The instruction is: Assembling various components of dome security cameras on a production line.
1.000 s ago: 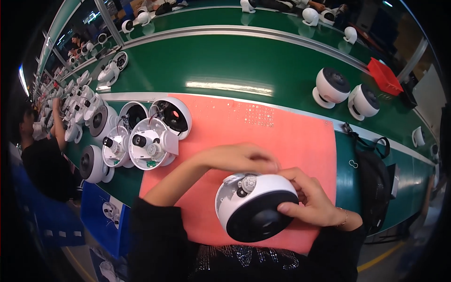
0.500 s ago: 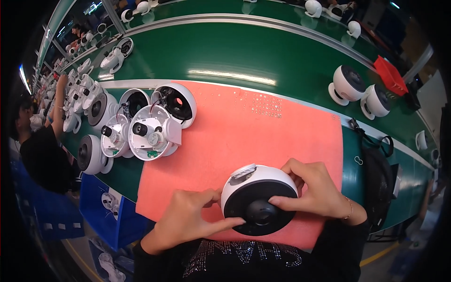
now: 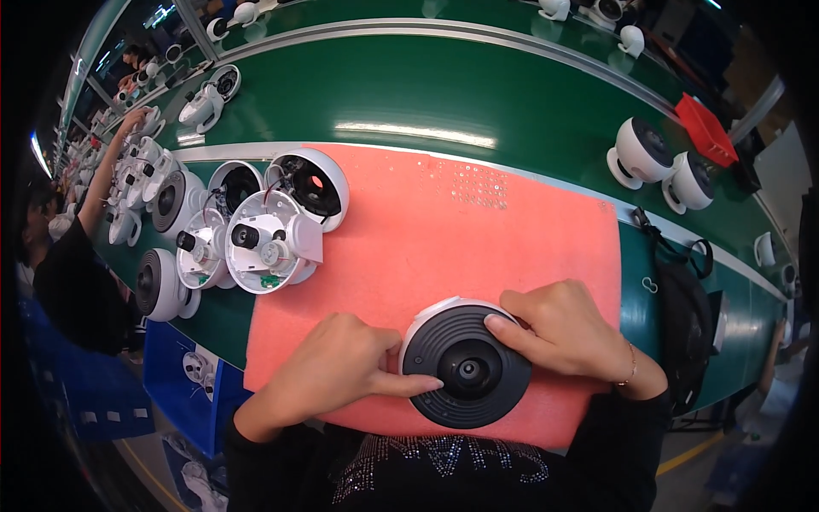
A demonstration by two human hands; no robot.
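A round camera point(image 3: 468, 370) with a white shell and a ridged dark front faces up at me over the pink foam mat point(image 3: 401, 256). Its lens sits in the middle of the front. My left hand point(image 3: 345, 367) grips its left side, thumb lying on the dark face near the lens and fingers curled at the rim. At the upper right, my right hand point(image 3: 559, 333) pinches the edge, its thumb on the front; the other fingers are partly hidden behind the shell. Left on the mat's edge, an opened camera half point(image 3: 271, 243) shows a lens module and wires.
Rows of small screws point(image 3: 473, 186) lie at the mat's far edge. Two assembled cameras point(image 3: 641, 154) stand at right near a red bin point(image 3: 706, 128). A black bag point(image 3: 682, 333) lies beside the mat. Blue bins point(image 3: 175, 384) and a co-worker point(image 3: 81, 282) are at left.
The camera has tilted so its dark front and lens point more toward me. The slotted opening on its top has gone out of sight. Both hands keep their hold. The co-worker's arm has shifted.
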